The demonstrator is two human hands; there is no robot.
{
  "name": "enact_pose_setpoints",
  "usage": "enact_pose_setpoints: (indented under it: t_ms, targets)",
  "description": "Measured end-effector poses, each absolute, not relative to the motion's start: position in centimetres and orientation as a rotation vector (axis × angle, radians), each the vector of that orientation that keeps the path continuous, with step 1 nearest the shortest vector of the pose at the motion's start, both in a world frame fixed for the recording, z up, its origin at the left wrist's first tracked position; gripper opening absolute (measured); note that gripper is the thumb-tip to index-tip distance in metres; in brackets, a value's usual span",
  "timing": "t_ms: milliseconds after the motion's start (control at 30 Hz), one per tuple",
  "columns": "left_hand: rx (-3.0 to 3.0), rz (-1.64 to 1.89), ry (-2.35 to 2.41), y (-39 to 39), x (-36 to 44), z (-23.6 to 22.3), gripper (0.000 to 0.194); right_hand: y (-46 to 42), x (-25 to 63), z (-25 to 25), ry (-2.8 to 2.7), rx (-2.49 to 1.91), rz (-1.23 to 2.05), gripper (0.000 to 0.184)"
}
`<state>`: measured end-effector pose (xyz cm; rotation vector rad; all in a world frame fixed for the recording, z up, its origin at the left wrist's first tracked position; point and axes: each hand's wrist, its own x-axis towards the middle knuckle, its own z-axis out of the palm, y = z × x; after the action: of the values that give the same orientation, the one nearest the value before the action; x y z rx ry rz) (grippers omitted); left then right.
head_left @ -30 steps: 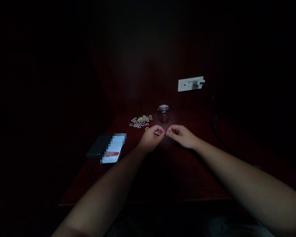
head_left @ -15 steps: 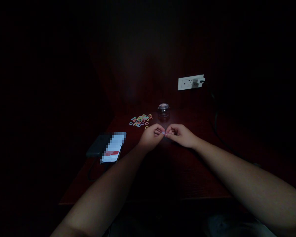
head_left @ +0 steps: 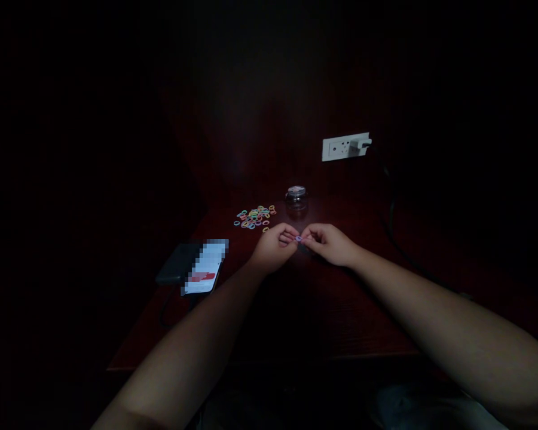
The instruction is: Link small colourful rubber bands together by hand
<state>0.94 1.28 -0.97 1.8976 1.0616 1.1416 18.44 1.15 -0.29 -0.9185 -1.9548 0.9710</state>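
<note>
Over the dark red table, my left hand [head_left: 278, 245] and my right hand [head_left: 329, 243] meet fingertip to fingertip. Between them is a small purple hair tie [head_left: 298, 238], pinched from both sides. Both hands are closed on it. Just beyond my left hand lies a loose pile of hair ties [head_left: 255, 216] in several colours. A clear round jar [head_left: 296, 200] with a lid stands behind my hands.
A lit phone [head_left: 206, 267] leans against a dark flat box-like object [head_left: 177, 263] on the left. On the wall at the right, a white socket [head_left: 346, 147] holds a plug, its dark cable [head_left: 391, 221] hanging down. The table's front edge [head_left: 296, 358] runs below my forearms.
The purple hair tie has turned slightly and its loop shows more clearly between my fingertips. My hands stay almost in place; the whole view has shifted a little.
</note>
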Motion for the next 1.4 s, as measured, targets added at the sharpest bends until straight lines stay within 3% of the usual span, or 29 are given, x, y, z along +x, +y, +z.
enact_pose_setpoints:
  t_ms: [1167,1400]
  targets:
    - [1.952,1.131,1.088,1.38,0.58,-0.49,0.014,1.71,19.09,-0.53,-2.141,-1.007,0.757,0.023]
    - [1.966,1.086,1.111,1.11,0.71,-0.14,0.013,1.32,18.83,-0.25,-2.067,-0.919,0.888,0.023]
